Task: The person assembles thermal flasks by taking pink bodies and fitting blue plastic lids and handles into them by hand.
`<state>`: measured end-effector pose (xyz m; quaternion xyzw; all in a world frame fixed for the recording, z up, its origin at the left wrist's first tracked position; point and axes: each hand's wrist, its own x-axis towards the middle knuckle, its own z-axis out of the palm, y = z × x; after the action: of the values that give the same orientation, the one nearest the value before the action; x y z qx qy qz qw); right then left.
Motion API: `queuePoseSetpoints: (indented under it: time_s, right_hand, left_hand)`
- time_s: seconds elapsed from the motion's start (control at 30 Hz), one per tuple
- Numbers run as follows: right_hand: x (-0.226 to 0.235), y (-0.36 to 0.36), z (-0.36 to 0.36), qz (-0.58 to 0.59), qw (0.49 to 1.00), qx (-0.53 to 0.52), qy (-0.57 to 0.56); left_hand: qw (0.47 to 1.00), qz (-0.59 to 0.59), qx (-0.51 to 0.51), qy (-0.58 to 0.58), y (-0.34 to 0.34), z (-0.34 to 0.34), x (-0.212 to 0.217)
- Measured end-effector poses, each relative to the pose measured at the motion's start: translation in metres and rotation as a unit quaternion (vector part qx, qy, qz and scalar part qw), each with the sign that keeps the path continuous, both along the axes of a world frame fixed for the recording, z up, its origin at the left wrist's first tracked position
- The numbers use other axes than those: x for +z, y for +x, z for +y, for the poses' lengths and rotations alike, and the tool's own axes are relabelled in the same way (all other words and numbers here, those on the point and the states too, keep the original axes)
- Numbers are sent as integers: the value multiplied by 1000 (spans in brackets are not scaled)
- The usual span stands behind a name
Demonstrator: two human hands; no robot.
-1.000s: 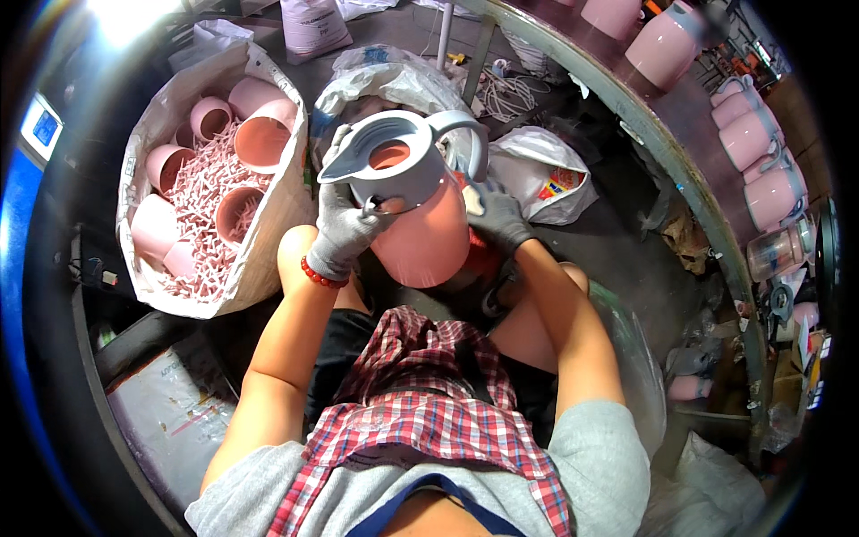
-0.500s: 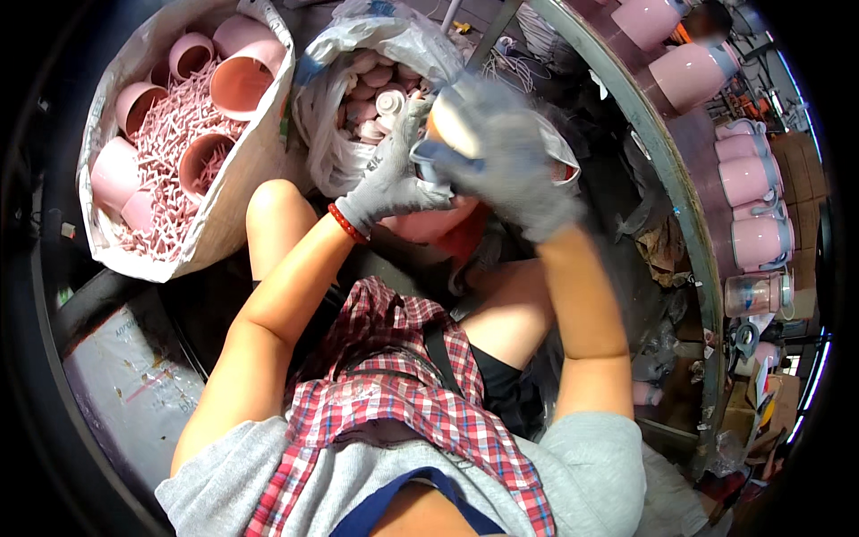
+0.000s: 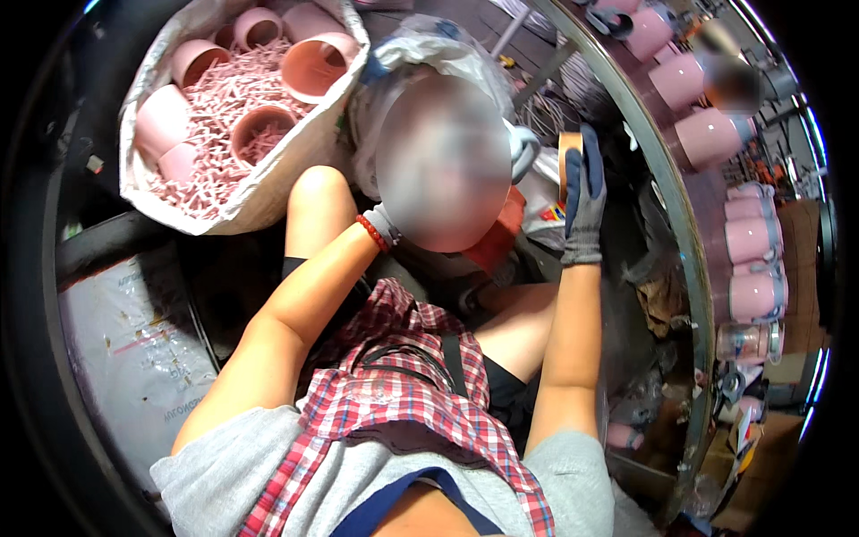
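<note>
You sit low, knees up, in a checked shirt. Your gloved right hand (image 3: 583,201) is raised and pinches a small orange piece (image 3: 567,159). Your left hand (image 3: 386,224) is mostly behind a blur, so I cannot tell its grip. Farther, a white sack (image 3: 259,192) holds pink pots (image 3: 315,64); pink mugs (image 3: 750,240) line the curved shelf (image 3: 673,215) at right.

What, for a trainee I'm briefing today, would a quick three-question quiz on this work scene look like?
1. True or false: the right hand is bare.
2. The white sack holds: A) pink cups among pink shreds; B) green bottles; C) folded towels.
3. Fill in: the pink mugs on the curved shelf stand to the person's ____.
Key: 1 false, it wears a grey glove; 2 A; 3 right.
</note>
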<state>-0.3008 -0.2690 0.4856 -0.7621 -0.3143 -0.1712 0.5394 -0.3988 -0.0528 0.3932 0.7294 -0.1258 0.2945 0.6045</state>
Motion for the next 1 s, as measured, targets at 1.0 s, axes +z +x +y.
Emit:
queuePoseSetpoints:
  time_s: [1.0]
  right_hand:
    - [-86,74,-84,323,808,-68,488]
  left_hand:
    - [879,352,73,312,207,45,-138]
